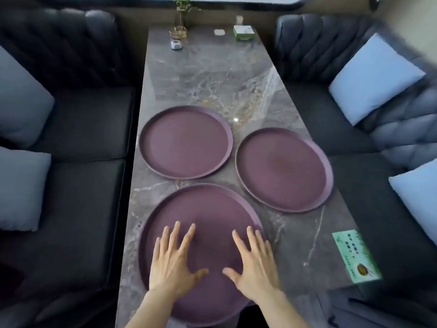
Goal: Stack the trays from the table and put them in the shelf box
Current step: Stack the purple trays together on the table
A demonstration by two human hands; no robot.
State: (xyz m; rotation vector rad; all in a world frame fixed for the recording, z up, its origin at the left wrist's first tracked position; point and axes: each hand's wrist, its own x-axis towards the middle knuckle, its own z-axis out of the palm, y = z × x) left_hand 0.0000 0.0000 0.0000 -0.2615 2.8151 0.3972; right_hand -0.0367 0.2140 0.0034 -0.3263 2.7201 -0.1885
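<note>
Only both hands (212, 266) spread over nearest tray (208, 209).

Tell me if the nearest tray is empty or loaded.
Empty: the nearest tray shows only bare purple surface, with both hands spread flat above it.

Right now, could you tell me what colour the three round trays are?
The trays are dull purple, plain; head view shows it.
</note>
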